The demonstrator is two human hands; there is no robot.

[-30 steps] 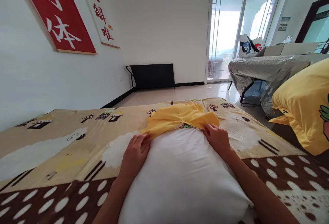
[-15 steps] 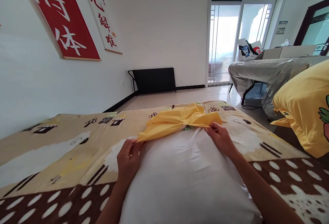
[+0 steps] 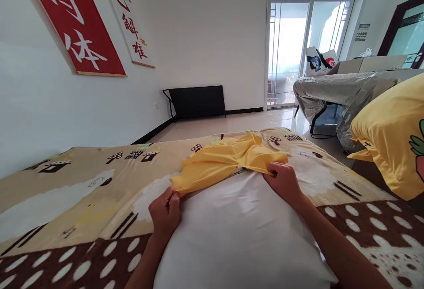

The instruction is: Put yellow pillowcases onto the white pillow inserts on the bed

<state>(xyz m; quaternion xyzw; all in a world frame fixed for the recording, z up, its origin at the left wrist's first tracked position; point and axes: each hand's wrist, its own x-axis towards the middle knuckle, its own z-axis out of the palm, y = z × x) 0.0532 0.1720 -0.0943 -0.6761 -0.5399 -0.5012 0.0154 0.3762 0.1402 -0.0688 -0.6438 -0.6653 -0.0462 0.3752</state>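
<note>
Pillow (image 3: 241,236) on blanket (image 3: 82,192); pillowcase (image 3: 228,158) bunched over pillow's far end

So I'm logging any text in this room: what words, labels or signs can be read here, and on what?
"体": white character on the red wall banner; the character above it is cut off.
"解难": red characters on the white wall scroll, read with some doubt; the upper ones are cropped.
Green-and-white notice by the glass door: too small to read.
Box by the window: graphics only, no legible words.
</note>
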